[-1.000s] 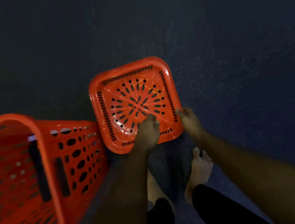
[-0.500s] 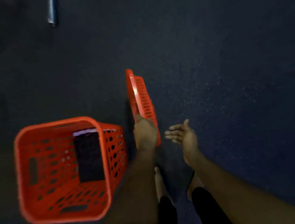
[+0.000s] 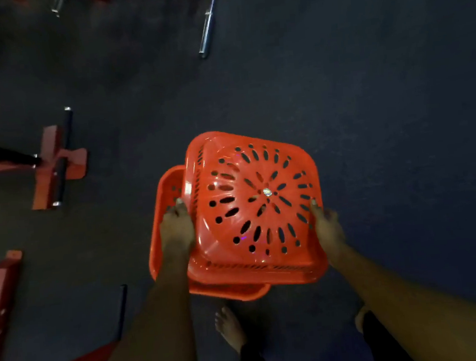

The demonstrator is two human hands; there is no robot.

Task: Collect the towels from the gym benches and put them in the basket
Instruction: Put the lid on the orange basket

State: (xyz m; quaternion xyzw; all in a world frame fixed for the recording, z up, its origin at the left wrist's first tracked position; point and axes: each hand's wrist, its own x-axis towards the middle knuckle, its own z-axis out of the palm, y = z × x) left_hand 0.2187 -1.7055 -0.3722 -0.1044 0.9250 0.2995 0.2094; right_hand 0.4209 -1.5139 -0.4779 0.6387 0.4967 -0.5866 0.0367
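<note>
Left hand (image 3: 178,231) and right hand (image 3: 325,224) each grip an edge of the lid (image 3: 256,201), I'd guess to square it onto the basket (image 3: 159,216), which sits on the floor (image 3: 369,111) near the feet (image 3: 229,328). Lid's skewed, not seated yet. Half a second back only the left held it, edge-up, with the basket open.

Single view, from camera on head of person. Faces forward and steeply down onto dark blue speckled floor (image 3: 366,82). Own bare foot (image 3: 229,328) at bottom edge; forearms enter from bottom. Centre, near lens: orange perforated plastic lid (image 3: 256,204) on orange plastic basket (image 3: 235,293), left hand (image 3: 176,231) and right hand (image 3: 327,227) at its sides. Farther off: red metal bench frame (image 3: 57,164) at left edge, shiny metal bar (image 3: 207,24) at top.
</note>
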